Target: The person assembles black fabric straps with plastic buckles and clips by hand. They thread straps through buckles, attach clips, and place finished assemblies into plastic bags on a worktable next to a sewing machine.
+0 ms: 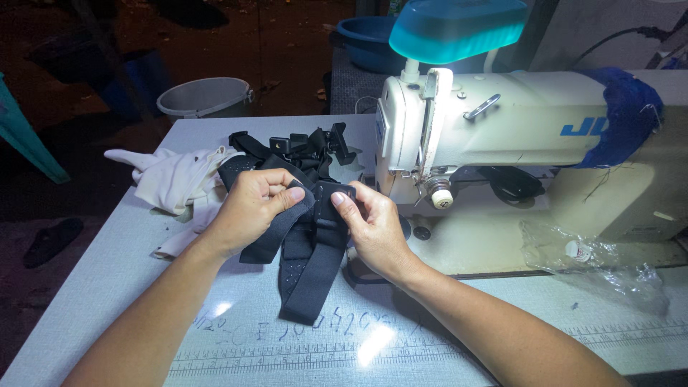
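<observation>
Standing at the far right of the pale surface point(107, 287), the white sewing machine point(516, 136) is the landmark for everything else, with a teal lamp head point(459, 29) above its needle end. Just left of its needle end both hands work a black elastic strap point(312, 265), whose loose end hangs toward the ruler marks at the near edge. The left hand point(251, 211) pinches a fold of strap under its thumb, fingers closed on it; the right hand point(373, 226) has its fingers narrowed on the small black buckle point(337, 192) at the strap's top. To do this well, I judge the strap should stay flat and untwisted where it meets the buckle, thumbs close together. A blue printed mark point(582, 129) sits on the machine's arm beside a blue cloth pad point(623, 115); a clear plastic bag point(595, 265) lies crumpled below the machine's right end
</observation>
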